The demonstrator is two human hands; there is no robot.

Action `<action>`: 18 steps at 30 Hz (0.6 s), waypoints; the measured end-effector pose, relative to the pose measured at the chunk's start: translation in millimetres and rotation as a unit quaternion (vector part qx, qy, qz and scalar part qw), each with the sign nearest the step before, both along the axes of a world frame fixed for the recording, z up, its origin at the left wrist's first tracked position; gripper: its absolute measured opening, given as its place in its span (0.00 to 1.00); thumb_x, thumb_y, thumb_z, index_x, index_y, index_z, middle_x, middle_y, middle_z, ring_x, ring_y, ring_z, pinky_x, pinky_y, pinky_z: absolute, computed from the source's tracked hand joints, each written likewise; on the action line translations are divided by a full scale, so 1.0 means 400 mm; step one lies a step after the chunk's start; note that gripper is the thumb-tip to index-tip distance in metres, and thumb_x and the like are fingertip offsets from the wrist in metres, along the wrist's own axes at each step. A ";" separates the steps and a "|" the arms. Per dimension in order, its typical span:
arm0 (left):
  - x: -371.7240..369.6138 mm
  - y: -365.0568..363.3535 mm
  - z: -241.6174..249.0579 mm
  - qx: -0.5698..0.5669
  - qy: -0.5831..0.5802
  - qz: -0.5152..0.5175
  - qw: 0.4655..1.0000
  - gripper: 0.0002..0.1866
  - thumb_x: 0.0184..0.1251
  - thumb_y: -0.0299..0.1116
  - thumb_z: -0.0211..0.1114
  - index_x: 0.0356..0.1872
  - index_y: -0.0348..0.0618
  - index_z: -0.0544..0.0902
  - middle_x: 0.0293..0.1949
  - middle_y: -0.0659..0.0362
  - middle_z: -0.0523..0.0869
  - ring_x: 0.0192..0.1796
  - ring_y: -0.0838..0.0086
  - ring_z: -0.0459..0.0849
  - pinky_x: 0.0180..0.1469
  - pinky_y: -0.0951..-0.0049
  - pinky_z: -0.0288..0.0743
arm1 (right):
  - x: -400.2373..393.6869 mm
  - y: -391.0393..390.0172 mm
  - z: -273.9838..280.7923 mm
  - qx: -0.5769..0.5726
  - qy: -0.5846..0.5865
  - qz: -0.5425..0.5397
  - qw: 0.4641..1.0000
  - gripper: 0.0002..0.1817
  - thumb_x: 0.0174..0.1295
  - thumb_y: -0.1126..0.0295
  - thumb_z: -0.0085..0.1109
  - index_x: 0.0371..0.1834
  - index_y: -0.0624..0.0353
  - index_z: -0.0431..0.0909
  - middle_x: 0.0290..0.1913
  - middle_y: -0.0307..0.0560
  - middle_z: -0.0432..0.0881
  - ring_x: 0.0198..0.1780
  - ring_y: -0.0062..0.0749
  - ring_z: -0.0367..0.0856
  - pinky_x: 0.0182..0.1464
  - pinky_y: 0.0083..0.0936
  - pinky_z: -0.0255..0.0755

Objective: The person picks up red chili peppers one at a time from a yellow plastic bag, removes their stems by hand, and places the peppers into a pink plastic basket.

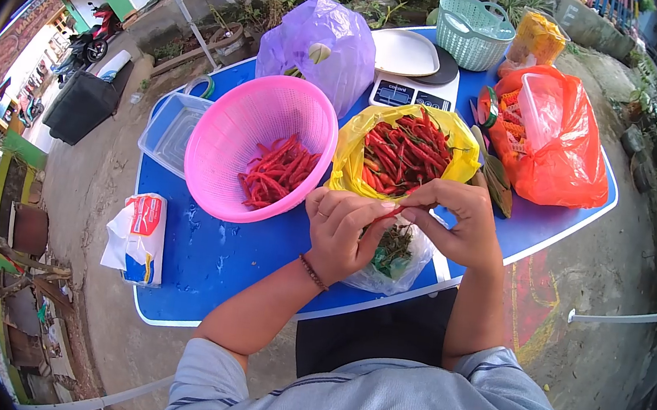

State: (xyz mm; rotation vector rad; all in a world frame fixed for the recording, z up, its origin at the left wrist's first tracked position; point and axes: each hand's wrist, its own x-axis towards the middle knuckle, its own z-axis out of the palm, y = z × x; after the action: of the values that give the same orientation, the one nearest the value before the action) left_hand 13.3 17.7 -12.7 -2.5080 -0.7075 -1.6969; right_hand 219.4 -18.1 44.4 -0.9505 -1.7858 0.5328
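Between the fingertips of my left hand [346, 227] and my right hand [456, 220] is a red chili pepper [389, 214], pinched from both sides. Just beyond them, a yellow plastic bag [345, 162] stands open, full of red chilies [407, 153]. Below my fingers sits a clear plastic bag [410, 271] with green stems [395, 245] inside, partly hidden by my hands. To the left, a tilted pink colander [218, 140] holds a smaller heap of red chilies [280, 171].
On the blue table [207, 272] are a clear container [166, 134], a tissue pack [145, 237], a purple bag [323, 42], a kitchen scale [414, 93] with a white tray [407, 52], a green basket [470, 39] and an orange-red bag [568, 167]. A metal rail [632, 316] stands at right.
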 end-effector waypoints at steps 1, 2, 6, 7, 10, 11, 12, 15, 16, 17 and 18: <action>0.001 0.001 0.000 0.005 -0.004 0.003 1.000 0.17 0.65 0.30 0.76 0.53 0.51 0.82 0.45 0.66 0.88 0.46 0.72 0.83 0.55 0.63 0.65 | 0.000 0.003 -0.002 0.013 0.008 -0.008 1.000 0.08 0.57 0.83 0.73 0.39 0.66 0.88 0.35 0.49 0.90 0.36 0.30 0.90 0.40 0.23 0.81; 0.002 0.001 0.000 0.009 -0.008 0.006 1.000 0.18 0.65 0.31 0.76 0.54 0.52 0.82 0.47 0.66 0.88 0.48 0.71 0.83 0.56 0.62 0.65 | 0.000 0.007 -0.006 0.028 0.032 -0.017 0.999 0.08 0.57 0.84 0.73 0.39 0.66 0.88 0.35 0.49 0.90 0.36 0.30 0.90 0.40 0.23 0.81; -0.010 -0.007 -0.014 0.073 0.037 0.059 0.995 0.23 0.69 0.43 0.73 0.60 0.50 0.77 0.63 0.54 0.78 0.62 0.60 0.74 0.64 0.59 0.66 | 0.004 0.018 -0.018 0.080 0.091 -0.054 0.991 0.10 0.55 0.86 0.72 0.40 0.66 0.89 0.37 0.50 0.91 0.37 0.30 0.91 0.42 0.21 0.82; -0.011 -0.009 -0.019 0.079 0.022 0.073 0.994 0.24 0.69 0.47 0.72 0.61 0.52 0.77 0.64 0.55 0.77 0.64 0.60 0.73 0.64 0.59 0.65 | 0.001 0.018 -0.017 0.096 0.088 -0.063 0.990 0.10 0.54 0.86 0.72 0.40 0.65 0.89 0.37 0.50 0.91 0.37 0.30 0.91 0.42 0.21 0.82; -0.012 -0.005 -0.036 0.094 -0.021 0.097 0.991 0.28 0.70 0.58 0.67 0.64 0.56 0.77 0.66 0.56 0.74 0.67 0.61 0.70 0.66 0.57 0.62 | 0.002 0.013 -0.011 0.127 0.061 -0.058 0.988 0.12 0.55 0.90 0.69 0.42 0.68 0.88 0.39 0.52 0.90 0.41 0.31 0.90 0.45 0.22 0.82; -0.012 0.002 -0.041 0.096 -0.034 0.094 0.990 0.29 0.70 0.59 0.66 0.65 0.56 0.76 0.67 0.55 0.72 0.67 0.60 0.69 0.66 0.56 0.61 | 0.003 0.012 -0.010 0.135 0.049 -0.051 0.988 0.13 0.56 0.92 0.68 0.43 0.70 0.88 0.41 0.54 0.90 0.42 0.31 0.89 0.46 0.23 0.82; -0.012 0.006 -0.044 0.097 -0.047 0.091 0.990 0.30 0.71 0.61 0.64 0.66 0.56 0.75 0.67 0.54 0.71 0.68 0.59 0.68 0.67 0.56 0.61 | 0.002 0.012 -0.011 0.133 0.048 -0.053 0.989 0.13 0.56 0.92 0.68 0.43 0.70 0.88 0.41 0.54 0.90 0.42 0.31 0.89 0.46 0.23 0.82; -0.011 0.009 -0.047 0.088 -0.049 0.090 0.991 0.31 0.71 0.61 0.64 0.68 0.56 0.74 0.67 0.53 0.70 0.67 0.58 0.69 0.68 0.55 0.61 | 0.000 0.014 -0.016 0.126 0.046 -0.057 0.989 0.13 0.56 0.92 0.68 0.42 0.69 0.88 0.41 0.54 0.90 0.42 0.32 0.89 0.45 0.23 0.82; -0.011 0.008 -0.046 0.087 -0.042 0.094 0.991 0.31 0.71 0.61 0.64 0.68 0.56 0.74 0.67 0.53 0.70 0.67 0.58 0.69 0.68 0.55 0.61 | -0.002 0.015 -0.018 0.124 0.046 -0.057 0.990 0.12 0.56 0.92 0.68 0.43 0.69 0.88 0.41 0.54 0.90 0.42 0.33 0.89 0.45 0.23 0.82; -0.013 0.006 -0.044 0.087 -0.035 0.098 0.991 0.31 0.71 0.61 0.64 0.68 0.56 0.74 0.67 0.54 0.70 0.67 0.59 0.69 0.68 0.55 0.61 | -0.005 0.016 -0.019 0.122 0.046 -0.057 0.990 0.12 0.56 0.91 0.68 0.43 0.69 0.88 0.41 0.54 0.90 0.42 0.33 0.90 0.45 0.23 0.82; -0.015 0.003 -0.041 0.087 -0.028 0.102 0.991 0.31 0.71 0.61 0.64 0.68 0.56 0.74 0.67 0.54 0.70 0.67 0.59 0.69 0.68 0.55 0.61 | -0.009 0.017 -0.019 0.123 0.058 -0.050 0.989 0.12 0.57 0.91 0.69 0.44 0.69 0.88 0.41 0.54 0.90 0.43 0.34 0.90 0.47 0.23 0.82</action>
State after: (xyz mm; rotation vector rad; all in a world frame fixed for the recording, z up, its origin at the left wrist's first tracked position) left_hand 7.4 19.0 -29.1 -2.1982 -0.7554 -1.6835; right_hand 215.9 -11.3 36.7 -0.8155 -1.6450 0.2897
